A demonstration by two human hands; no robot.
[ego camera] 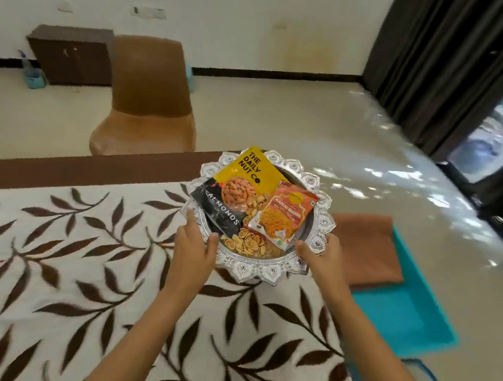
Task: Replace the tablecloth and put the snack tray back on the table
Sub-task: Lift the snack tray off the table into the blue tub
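Head camera is showing both hands holding the silver snack tray (263,274) by its scalloped rim. The left hand (193,247) is gripping the near-left edge with its thumb curled over the rim, and the right hand (320,257) is gripping the near-right edge the same way. The tray is lying over the far right corner of the counter (50,165), above the leaf-patterned tablecloth (67,260); whether it is touching the cloth cannot be told. It is carrying an almond packet (241,185), an orange bhujia packet (282,215) and loose nut shells (250,244). Beside the counter a folded brown cloth (365,251) is lying in a teal tub (415,315).
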